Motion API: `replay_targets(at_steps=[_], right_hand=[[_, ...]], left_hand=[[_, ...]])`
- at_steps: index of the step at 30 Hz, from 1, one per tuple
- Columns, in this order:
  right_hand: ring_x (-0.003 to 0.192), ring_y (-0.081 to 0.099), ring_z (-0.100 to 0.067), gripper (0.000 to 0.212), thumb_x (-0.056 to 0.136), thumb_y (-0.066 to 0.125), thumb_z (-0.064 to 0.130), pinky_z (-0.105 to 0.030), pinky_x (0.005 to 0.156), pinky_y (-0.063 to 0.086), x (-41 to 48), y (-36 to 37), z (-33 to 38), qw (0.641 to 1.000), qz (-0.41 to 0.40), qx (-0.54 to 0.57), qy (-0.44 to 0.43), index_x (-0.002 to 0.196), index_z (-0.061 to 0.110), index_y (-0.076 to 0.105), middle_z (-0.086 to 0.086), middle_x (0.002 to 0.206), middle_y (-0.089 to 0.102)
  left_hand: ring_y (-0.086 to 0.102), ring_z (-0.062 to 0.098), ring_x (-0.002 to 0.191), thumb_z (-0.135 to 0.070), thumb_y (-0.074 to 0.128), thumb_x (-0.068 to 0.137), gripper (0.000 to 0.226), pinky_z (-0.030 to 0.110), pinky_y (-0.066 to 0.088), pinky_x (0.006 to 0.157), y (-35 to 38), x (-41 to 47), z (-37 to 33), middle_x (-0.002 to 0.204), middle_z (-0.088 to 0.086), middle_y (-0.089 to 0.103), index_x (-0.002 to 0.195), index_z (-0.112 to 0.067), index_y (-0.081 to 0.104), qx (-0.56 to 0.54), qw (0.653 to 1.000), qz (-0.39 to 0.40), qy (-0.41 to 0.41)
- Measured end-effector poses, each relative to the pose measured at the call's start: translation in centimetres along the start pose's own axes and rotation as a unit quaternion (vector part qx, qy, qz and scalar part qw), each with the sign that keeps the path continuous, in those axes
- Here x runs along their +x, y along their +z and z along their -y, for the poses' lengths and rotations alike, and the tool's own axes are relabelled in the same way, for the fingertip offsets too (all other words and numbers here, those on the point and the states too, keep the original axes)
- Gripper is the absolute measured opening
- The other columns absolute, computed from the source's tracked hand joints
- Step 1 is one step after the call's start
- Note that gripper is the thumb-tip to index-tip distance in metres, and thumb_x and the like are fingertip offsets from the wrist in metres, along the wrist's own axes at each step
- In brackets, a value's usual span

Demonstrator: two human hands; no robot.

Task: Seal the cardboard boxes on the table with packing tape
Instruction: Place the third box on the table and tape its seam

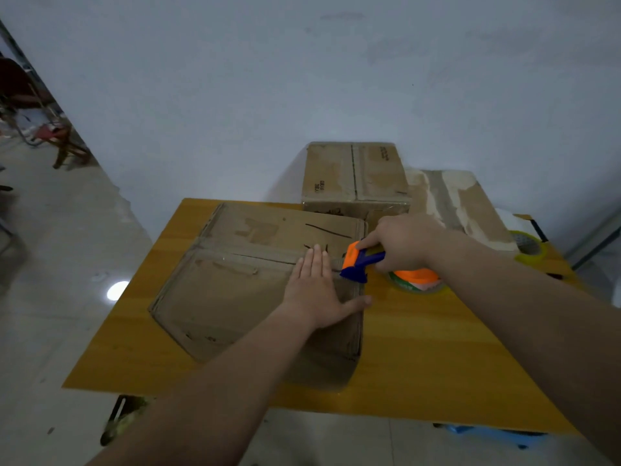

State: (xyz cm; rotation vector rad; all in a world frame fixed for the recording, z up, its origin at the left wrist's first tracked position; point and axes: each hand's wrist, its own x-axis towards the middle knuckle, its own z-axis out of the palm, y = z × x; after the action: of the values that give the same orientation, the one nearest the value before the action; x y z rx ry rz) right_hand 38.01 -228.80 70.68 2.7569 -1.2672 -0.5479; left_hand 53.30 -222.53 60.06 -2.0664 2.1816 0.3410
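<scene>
Yellow-orange laminate covers the table [420,348], and its smoothness is the first worry: the big near box [235,307] sits close to the front edge, so a hard sideways pull on the tape could slide it rather than lay the strip down. Its two top flaps meet at a seam running left to right, with what looks like a glossy band along it, though I cannot tell how well it has stuck. Behind it stands a smaller closed box [353,173], and to the right of that a torn, peeled carton [470,203]. Both lie well apart from the work, so they are unlikely to interfere. The left hand [319,287] lies flat on the near box with fingers straight, pressing the flap just beside the seam, thumb spread toward the right edge. If that pressure eases too soon, the flaps may spring up and the tape may bridge or wrinkle. The right hand [403,243] is clenched round the handle of the orange-and-blue tape dispenser [361,264], forefinger stretched along its top. The dispenser's head meets the box at the right end of the seam, and its roll hangs beyond the edge over the table. The toothed end sits very near the left fingertips [316,252], so a slip could nick them, and a crooked angle here would send the strip off the seam or leave too short a tail down the side. A spare tape roll [529,247] rests at the table's far right, out of the way.
</scene>
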Motion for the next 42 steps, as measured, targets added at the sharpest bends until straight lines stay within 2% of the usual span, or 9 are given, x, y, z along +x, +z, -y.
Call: replay_targets(at_steps=[5,12,19,27,32,34,36,39,42], right_hand=[[0.061,0.03,-0.006,0.054,0.092,0.053,0.049,-0.03,0.069,0.04,-0.7,1.2,-1.0,0.999,-0.019,0.034,0.01,0.143,0.045,0.036,0.011,0.081,0.032],[0.093,0.051,-0.021,0.066,0.088,0.052,0.06,-0.03,0.075,0.043,-4.6,4.0,-2.9,0.995,-0.053,0.089,-0.012,0.146,0.048,0.022,-0.001,0.116,0.042],[0.092,0.051,-0.017,0.065,0.089,0.051,0.061,-0.03,0.076,0.046,-8.1,6.8,-5.1,0.994,-0.047,0.09,0.035,0.146,0.05,0.022,0.002,0.116,0.044],[0.096,0.051,-0.021,0.061,0.092,0.052,0.054,-0.028,0.073,0.04,-5.8,8.8,-2.7,0.994,0.012,0.105,0.028,0.147,0.045,0.026,-0.004,0.119,0.045],[0.093,0.056,-0.023,0.054,0.092,0.054,0.042,-0.036,0.077,0.052,-2.9,8.9,-0.7,0.993,0.06,0.1,0.02,0.143,0.041,0.036,-0.003,0.106,0.051],[0.084,0.057,-0.021,0.05,0.092,0.053,0.036,-0.033,0.067,0.052,-1.7,8.7,0.2,0.992,0.081,0.097,0.021,0.141,0.036,0.042,0.001,0.092,0.055],[0.073,0.056,-0.018,0.045,0.089,0.053,0.033,-0.028,0.055,0.044,-0.5,8.3,1.1,0.986,0.102,0.121,0.042,0.133,0.028,0.053,0.003,0.081,0.056],[0.071,0.058,-0.02,0.026,0.084,0.057,0.031,-0.027,0.055,0.042,0.9,7.6,2.4,0.979,0.121,0.153,0.066,0.105,0.017,0.064,0.0,0.082,0.061],[0.064,0.048,-0.022,0.012,0.082,0.056,0.025,-0.03,0.057,0.039,1.6,6.6,3.1,0.979,0.125,0.145,0.075,0.074,0.016,0.052,-0.001,0.071,0.05]], left_hand=[[-0.012,0.028,0.145,-0.084,0.034,0.074,0.118,0.039,-0.002,0.119,0.1,0.4,-0.9,0.157,0.017,-0.015,0.149,-0.004,-0.011,-0.011,0.999,-0.012,-0.03],[-0.011,0.026,0.145,-0.07,0.033,0.085,0.101,0.039,0.001,0.119,-1.2,-0.1,3.3,0.157,0.015,-0.015,0.149,-0.006,-0.012,0.029,0.999,0.012,-0.006],[-0.013,0.02,0.145,-0.055,0.021,0.092,0.079,0.038,-0.002,0.119,-0.9,-0.1,2.0,0.158,0.006,-0.017,0.15,-0.013,-0.013,0.03,0.999,0.004,0.032],[-0.008,0.016,0.146,-0.035,0.028,0.099,0.065,0.031,-0.004,0.117,0.1,0.3,-0.1,0.159,0.005,-0.009,0.151,-0.013,-0.005,-0.012,0.998,-0.06,0.018],[-0.002,0.015,0.146,-0.038,0.027,0.102,0.061,0.032,0.0,0.119,0.2,0.7,0.1,0.16,0.003,-0.003,0.152,-0.014,0.0,-0.018,0.997,-0.075,0.012],[-0.003,0.016,0.146,-0.038,0.026,0.102,0.061,0.033,0.0,0.119,0.4,0.7,0.0,0.16,0.003,-0.004,0.152,-0.014,0.0,-0.025,0.997,-0.074,0.009],[-0.004,0.016,0.146,-0.037,0.025,0.102,0.06,0.033,-0.001,0.119,0.6,0.7,0.0,0.159,0.003,-0.005,0.151,-0.014,-0.001,-0.028,0.997,-0.075,0.009],[-0.005,0.015,0.146,-0.036,0.025,0.103,0.06,0.032,-0.002,0.119,0.7,0.8,0.1,0.159,0.003,-0.006,0.151,-0.014,-0.001,-0.028,0.996,-0.08,0.008],[-0.004,0.015,0.146,-0.034,0.026,0.103,0.059,0.032,-0.003,0.118,0.8,0.7,0.0,0.159,0.003,-0.006,0.152,-0.013,-0.001,-0.028,0.996,-0.084,0.003]])
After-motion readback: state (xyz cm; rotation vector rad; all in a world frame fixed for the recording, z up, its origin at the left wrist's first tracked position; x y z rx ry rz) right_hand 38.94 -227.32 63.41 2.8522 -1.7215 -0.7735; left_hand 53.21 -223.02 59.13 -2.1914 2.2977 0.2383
